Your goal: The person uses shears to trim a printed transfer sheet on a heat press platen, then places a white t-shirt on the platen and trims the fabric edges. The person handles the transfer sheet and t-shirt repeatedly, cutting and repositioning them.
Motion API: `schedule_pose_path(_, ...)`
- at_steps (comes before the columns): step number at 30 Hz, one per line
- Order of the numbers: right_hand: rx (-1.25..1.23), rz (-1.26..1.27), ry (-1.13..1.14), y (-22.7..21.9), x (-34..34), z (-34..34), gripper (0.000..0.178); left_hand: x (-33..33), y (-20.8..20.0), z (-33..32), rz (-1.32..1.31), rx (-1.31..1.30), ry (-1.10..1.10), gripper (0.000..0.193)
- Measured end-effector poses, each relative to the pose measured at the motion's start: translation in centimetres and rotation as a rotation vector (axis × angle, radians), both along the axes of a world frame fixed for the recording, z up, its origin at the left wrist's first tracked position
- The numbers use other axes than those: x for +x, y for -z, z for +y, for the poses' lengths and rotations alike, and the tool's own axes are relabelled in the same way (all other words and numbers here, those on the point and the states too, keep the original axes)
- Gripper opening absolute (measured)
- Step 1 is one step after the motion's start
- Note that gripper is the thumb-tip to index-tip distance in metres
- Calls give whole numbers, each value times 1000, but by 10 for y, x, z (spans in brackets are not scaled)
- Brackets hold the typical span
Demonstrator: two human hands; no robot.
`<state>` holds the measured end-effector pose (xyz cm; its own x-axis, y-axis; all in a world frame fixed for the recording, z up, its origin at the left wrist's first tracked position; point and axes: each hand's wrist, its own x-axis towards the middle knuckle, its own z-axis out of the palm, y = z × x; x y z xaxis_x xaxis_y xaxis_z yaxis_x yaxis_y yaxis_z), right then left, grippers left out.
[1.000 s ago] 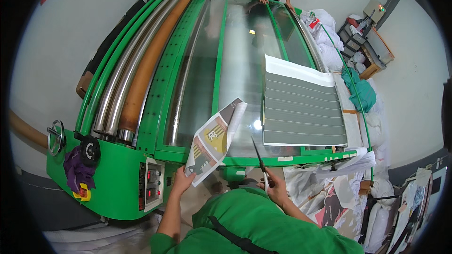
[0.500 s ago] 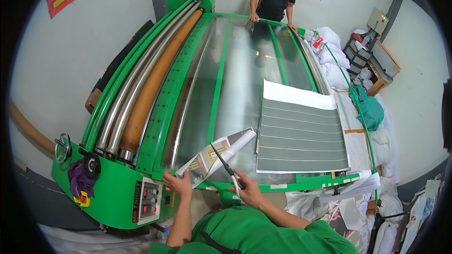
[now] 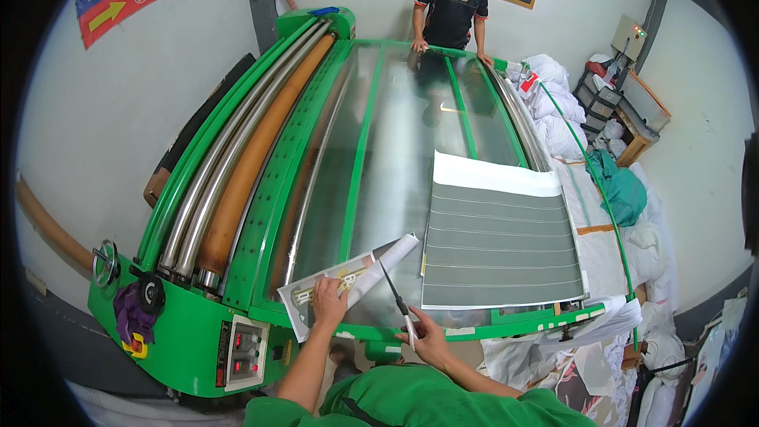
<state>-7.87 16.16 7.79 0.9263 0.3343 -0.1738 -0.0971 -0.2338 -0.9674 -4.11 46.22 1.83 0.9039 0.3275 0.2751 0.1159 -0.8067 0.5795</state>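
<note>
A partly rolled printed sheet (image 3: 368, 275) lies at the near edge of the machine's clear table. My left hand (image 3: 329, 304) rests on its flatter part with the fingers stretched out over the print. In my right hand (image 3: 429, 340) is a pair of scissors (image 3: 401, 302) with light handles, its dark blades pointing up and away, just right of the roll and apart from it. A large sheet with grey bands and a white border (image 3: 498, 241) lies flat to the right of the scissors.
The green machine (image 3: 269, 300) has long metal and orange rollers (image 3: 265, 146) on the left and a control panel (image 3: 247, 352) near me. A co-worker (image 3: 451, 12) stands at the far edge, hands on the frame. White bundles (image 3: 553, 103) and a teal bag (image 3: 617, 190) line the right side.
My left hand has moved from the sheet's left edge onto its print, and the sheet has been lowered flatter. The scissors stay in my right hand, now slightly right of the roll.
</note>
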Motion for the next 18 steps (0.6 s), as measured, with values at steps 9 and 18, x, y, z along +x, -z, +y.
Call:
schedule_pose_path(9,31,-23,158,11,2,-30,83,31,-13,1,390,-25,149,65)
schedule_pose_path(18,116,127,17,-6,-2,-40,77,13,-3,-41,387,95,132,88)
